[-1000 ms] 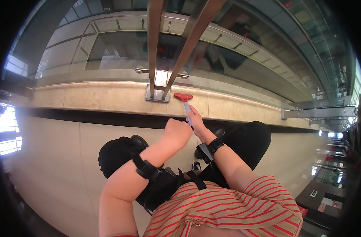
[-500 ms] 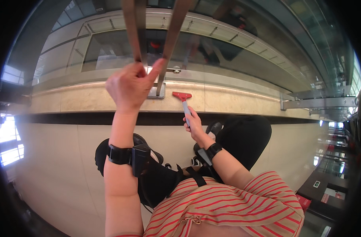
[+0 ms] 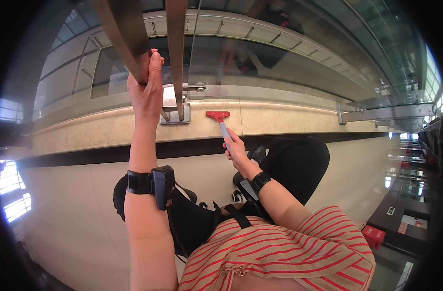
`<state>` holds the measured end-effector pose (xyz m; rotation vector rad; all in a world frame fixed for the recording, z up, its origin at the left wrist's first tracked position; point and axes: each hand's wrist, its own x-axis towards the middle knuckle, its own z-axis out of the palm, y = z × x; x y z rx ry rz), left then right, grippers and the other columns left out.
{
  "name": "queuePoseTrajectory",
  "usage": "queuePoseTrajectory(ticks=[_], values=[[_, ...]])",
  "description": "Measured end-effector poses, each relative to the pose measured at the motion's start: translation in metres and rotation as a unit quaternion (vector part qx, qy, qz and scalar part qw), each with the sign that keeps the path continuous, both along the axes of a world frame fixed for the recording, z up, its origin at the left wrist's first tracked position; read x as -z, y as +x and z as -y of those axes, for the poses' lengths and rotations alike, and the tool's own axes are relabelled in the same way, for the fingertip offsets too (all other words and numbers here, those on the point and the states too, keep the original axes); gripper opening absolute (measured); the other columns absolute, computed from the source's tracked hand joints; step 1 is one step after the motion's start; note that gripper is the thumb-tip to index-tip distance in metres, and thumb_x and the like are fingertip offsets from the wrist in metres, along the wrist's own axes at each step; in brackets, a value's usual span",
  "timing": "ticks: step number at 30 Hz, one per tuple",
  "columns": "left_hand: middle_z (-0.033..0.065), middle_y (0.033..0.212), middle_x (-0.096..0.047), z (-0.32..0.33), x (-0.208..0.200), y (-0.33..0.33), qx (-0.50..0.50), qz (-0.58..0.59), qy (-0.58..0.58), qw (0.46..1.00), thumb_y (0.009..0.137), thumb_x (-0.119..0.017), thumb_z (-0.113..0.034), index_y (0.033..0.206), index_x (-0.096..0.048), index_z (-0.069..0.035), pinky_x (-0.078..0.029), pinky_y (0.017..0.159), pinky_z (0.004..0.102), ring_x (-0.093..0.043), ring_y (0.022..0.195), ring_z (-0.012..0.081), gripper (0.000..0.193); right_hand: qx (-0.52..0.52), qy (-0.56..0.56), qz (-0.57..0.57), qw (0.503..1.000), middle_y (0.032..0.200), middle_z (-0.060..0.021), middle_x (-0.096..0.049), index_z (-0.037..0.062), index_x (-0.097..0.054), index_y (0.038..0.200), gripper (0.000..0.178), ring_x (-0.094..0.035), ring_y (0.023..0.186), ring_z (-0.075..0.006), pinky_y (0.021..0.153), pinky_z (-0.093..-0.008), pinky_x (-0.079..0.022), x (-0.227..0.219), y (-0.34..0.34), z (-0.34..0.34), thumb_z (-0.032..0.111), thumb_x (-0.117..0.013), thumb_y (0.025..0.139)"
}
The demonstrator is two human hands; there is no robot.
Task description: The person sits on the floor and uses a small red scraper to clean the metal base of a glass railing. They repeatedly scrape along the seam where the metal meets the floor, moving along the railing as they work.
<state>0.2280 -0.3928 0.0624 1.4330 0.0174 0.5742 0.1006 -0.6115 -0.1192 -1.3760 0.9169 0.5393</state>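
Observation:
My left hand (image 3: 144, 94) is closed around the left one of two flat upright metal bars (image 3: 126, 36), its thumb on the near side. To the right of that hand rises the second metal bar (image 3: 176, 53). A shiny metal base plate (image 3: 182, 118) at the foot of the bars rests on the stone ledge (image 3: 274, 119). In my right hand (image 3: 236, 148) I hold a scraper with a grey handle and a wide red head (image 3: 218, 115). The scraper's head points away from me, over the ledge to the right of the base plate; whether it touches the stone I cannot tell.
A glass panel (image 3: 265, 72) stands behind the ledge, with a round metal fitting (image 3: 199, 87) beside the bars. Further right is another metal post (image 3: 376, 114). My bent knees (image 3: 301, 162) in black trousers are close to the ledge, above pale floor tiles (image 3: 61, 203).
My left hand has gone from a blurred position at the bars to a grip around the left bar. The view has shifted slightly. The scraper stays in my right hand.

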Motion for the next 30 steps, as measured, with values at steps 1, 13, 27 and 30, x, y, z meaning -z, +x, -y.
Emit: queuePoseTrajectory(ticks=[1,13,27,30], values=[[0.0009,0.083,-0.057,0.002,0.002,0.001,-0.021,0.016,0.013,1.0,0.09,-0.057,-0.018,0.094,-0.06,-0.001,-0.042,0.069,0.0225,-0.051,0.075,0.0075,0.018,0.0,0.013,0.043,0.999,0.073,0.0005,-0.046,0.0232,-0.036,0.136,0.049,-0.037,0.046,-0.0069,0.036,-0.0199,-0.025,0.0,0.001,0.002,0.019,-0.048,0.089],[-0.0041,0.064,-0.049,0.003,0.033,0.026,-0.088,0.089,-0.02,0.992,0.086,-0.062,-0.018,0.078,-0.058,-0.004,-0.037,0.052,0.0222,-0.042,0.057,0.0066,0.016,-0.014,-0.017,0.05,0.999,0.077,-0.0033,-0.049,0.0245,-0.035,0.136,0.048,-0.036,0.044,-0.0072,0.035,-0.0198,-0.028,0.004,0.009,0.036,0.02,-0.047,0.09],[-0.0034,0.072,-0.052,-0.004,0.017,0.012,0.047,0.019,-0.078,0.996,0.08,-0.064,-0.012,0.084,-0.055,-0.005,-0.039,0.059,0.02,-0.045,0.065,0.0042,0.013,-0.02,0.094,0.022,0.995,0.074,-0.0036,-0.048,0.0252,-0.035,0.135,0.047,-0.039,0.046,-0.0086,0.036,-0.0197,-0.027,-0.009,-0.045,0.009,0.022,-0.048,0.09],[-0.0031,0.076,-0.054,-0.006,0.02,0.012,0.081,0.021,-0.078,0.993,0.08,-0.064,-0.01,0.087,-0.055,-0.004,-0.039,0.063,0.0195,-0.046,0.069,0.0037,0.014,-0.016,0.069,0.029,0.997,0.074,-0.0034,-0.048,0.0231,-0.036,0.134,0.046,-0.039,0.046,-0.0086,0.036,-0.0197,-0.026,-0.008,-0.038,0.001,0.019,-0.047,0.089]])
